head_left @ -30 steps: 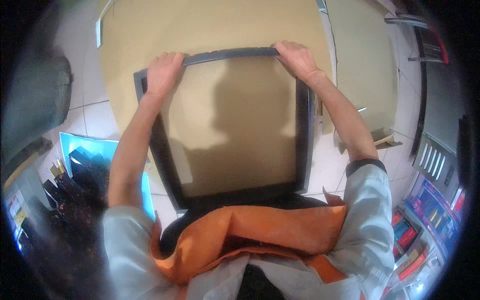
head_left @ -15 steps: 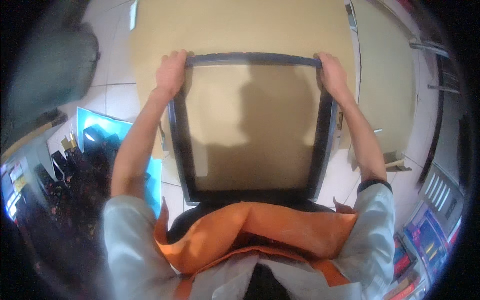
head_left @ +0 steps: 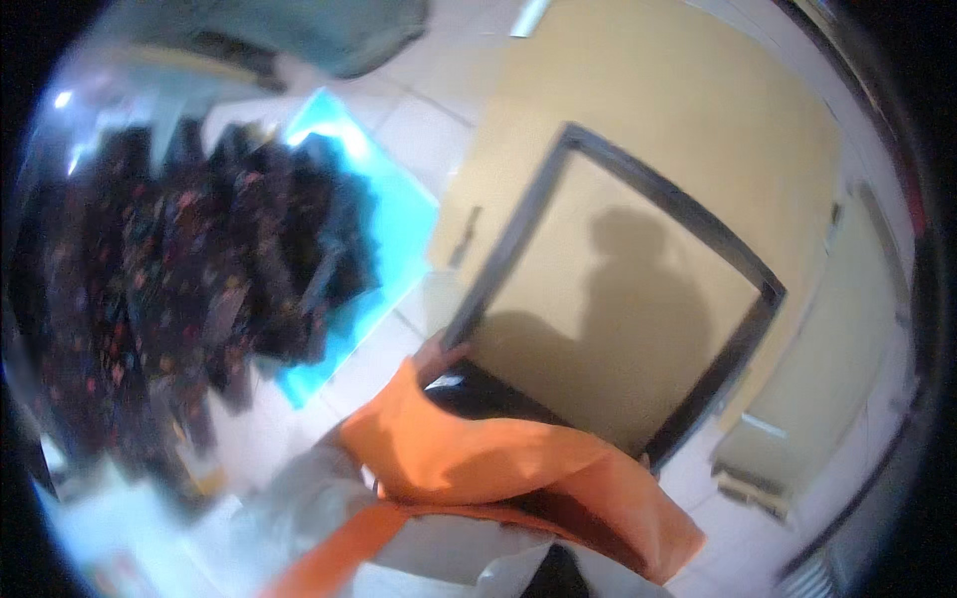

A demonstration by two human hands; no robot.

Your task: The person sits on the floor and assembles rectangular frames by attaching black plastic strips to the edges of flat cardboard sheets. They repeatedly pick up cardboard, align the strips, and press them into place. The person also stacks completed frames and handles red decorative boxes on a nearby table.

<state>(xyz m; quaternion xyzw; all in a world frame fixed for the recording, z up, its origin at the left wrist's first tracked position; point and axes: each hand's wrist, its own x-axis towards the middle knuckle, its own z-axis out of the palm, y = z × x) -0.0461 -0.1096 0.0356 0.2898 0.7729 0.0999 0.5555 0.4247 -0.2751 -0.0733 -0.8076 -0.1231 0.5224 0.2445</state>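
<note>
A large dark rectangular frame (head_left: 666, 187) lies turned at a slant in front of me, its near end against my orange apron (head_left: 518, 453). Tan board shows through its middle, with my shadow on it. My left hand (head_left: 436, 359) is closed around the frame's near left corner, its wrist covered by the apron. Of my right hand (head_left: 646, 461) only a sliver shows, beside the near right corner; its fingers are mostly hidden behind the frame and apron.
A big tan cardboard sheet (head_left: 588, 60) lies under the frame on pale floor tiles. At left, a heap of dark, colour-speckled pieces (head_left: 199, 269) sits over a bright blue sheet (head_left: 399, 214). Another tan board (head_left: 817, 359) lies along the right.
My view has swung left, bringing the dark heap further in. Both hands have left the frame's far corners and come back to its near end.
</note>
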